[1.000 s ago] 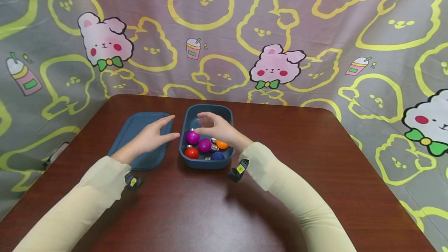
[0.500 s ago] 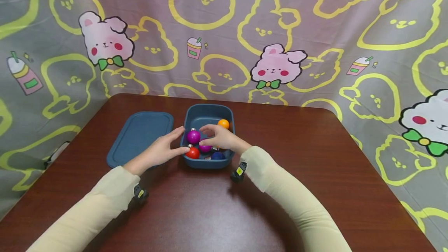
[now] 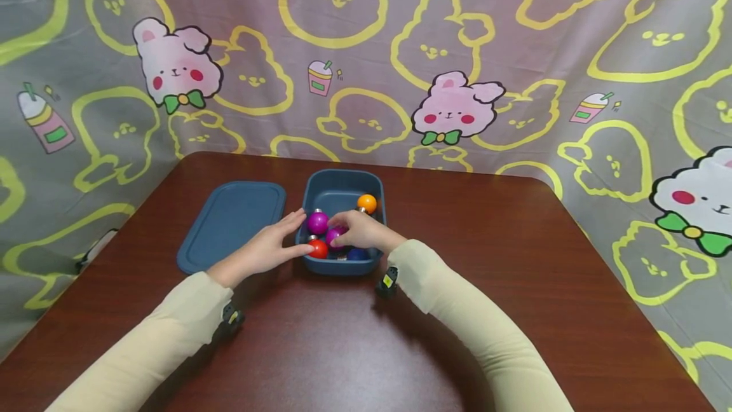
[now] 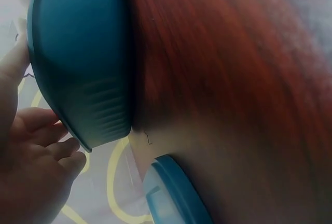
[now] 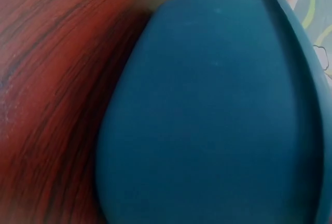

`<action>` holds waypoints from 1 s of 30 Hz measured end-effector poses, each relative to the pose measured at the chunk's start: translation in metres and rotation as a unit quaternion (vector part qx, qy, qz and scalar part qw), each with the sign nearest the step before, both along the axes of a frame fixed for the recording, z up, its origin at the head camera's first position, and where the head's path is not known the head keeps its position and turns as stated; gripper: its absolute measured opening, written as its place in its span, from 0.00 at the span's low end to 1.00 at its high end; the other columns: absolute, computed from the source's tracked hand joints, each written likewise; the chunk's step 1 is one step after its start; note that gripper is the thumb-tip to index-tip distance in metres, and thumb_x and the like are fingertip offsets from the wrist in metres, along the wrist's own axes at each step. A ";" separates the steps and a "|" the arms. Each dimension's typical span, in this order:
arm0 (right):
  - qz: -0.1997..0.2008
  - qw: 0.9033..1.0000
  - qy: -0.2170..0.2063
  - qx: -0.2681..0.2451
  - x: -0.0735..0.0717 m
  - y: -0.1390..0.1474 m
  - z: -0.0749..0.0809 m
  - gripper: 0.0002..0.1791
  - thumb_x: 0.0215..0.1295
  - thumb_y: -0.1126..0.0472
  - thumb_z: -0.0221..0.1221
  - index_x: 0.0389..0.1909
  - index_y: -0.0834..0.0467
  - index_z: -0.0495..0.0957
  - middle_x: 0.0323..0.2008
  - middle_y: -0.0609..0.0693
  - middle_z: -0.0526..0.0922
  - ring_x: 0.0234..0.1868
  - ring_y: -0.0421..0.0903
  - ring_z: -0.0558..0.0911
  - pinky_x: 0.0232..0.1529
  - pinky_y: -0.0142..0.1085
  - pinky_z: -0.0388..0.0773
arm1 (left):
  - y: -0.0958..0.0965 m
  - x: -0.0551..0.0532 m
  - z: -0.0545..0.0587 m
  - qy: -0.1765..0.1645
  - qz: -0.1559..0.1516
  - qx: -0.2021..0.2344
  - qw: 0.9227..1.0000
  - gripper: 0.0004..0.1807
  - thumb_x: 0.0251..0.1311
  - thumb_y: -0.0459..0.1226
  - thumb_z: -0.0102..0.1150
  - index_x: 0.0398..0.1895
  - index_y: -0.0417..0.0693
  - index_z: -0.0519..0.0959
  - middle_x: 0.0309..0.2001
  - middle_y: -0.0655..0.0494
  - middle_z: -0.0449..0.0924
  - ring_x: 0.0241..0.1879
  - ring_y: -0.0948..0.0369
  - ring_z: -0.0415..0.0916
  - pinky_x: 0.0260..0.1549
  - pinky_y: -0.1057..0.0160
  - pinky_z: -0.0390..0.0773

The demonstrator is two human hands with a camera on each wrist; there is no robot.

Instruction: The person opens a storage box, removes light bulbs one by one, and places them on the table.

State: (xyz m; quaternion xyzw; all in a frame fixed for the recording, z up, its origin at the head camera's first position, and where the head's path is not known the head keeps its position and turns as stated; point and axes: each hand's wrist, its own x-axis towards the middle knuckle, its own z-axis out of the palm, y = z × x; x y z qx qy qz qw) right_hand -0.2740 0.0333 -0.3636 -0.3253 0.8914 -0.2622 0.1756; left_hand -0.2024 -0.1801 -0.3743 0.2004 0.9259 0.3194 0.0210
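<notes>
Inside the box [image 3: 343, 267], near its middle, we see the middle purple bulb [image 3: 334, 236] with the right hand [image 3: 366, 231] over it. The fingers and thumb curl round this bulb in a pinch, though we cannot tell how firm the hold is. At the box's left rim we find the left hand [image 3: 263, 250], relaxed, its fingers extended and its thumb reaching over the rim by the red bulb [image 3: 318, 249]; whether the thumb touches that bulb we cannot tell.

Also in the box, we see the left purple bulb [image 3: 318, 222] just behind the red one, the blue bulb [image 3: 358, 254] in the near right part, partly hidden in shade, and the orange bulb [image 3: 367, 203] farther back by the right wall.

To the left of the box, the lid [image 3: 234, 215] lies flat on the brown table [image 3: 366, 336]. Behind the table we see a grey cloth [image 3: 366, 18] printed with yellow outlines and pink rabbits.
</notes>
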 end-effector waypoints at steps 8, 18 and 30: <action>0.003 1.000 0.010 0.021 0.000 -0.003 -0.001 0.22 0.56 0.58 0.65 0.51 0.60 0.76 0.47 0.53 0.80 0.46 0.46 0.77 0.51 0.37 0.71 | -0.001 -0.001 0.001 0.001 -0.008 -0.003 1.000 0.44 0.56 0.52 0.59 0.68 0.35 0.55 0.69 0.40 0.49 0.67 0.45 0.46 0.57 0.41 0.56; 0.009 1.000 0.014 0.014 0.000 -0.001 0.002 0.21 0.55 0.58 0.66 0.50 0.59 0.77 0.43 0.51 0.81 0.42 0.44 0.78 0.48 0.35 0.72 | -0.001 0.000 0.002 -0.006 -0.007 -0.006 1.000 0.45 0.56 0.53 0.59 0.68 0.36 0.55 0.69 0.41 0.48 0.67 0.45 0.45 0.57 0.41 0.55; -0.033 0.997 -0.028 -0.064 -0.003 0.017 0.028 0.23 0.58 0.58 0.63 0.54 0.59 0.74 0.47 0.50 0.77 0.45 0.46 0.75 0.41 0.34 0.76 | -0.001 0.000 0.003 -0.020 -0.006 -0.008 1.000 0.46 0.55 0.54 0.59 0.69 0.37 0.54 0.70 0.42 0.47 0.68 0.46 0.44 0.58 0.42 0.56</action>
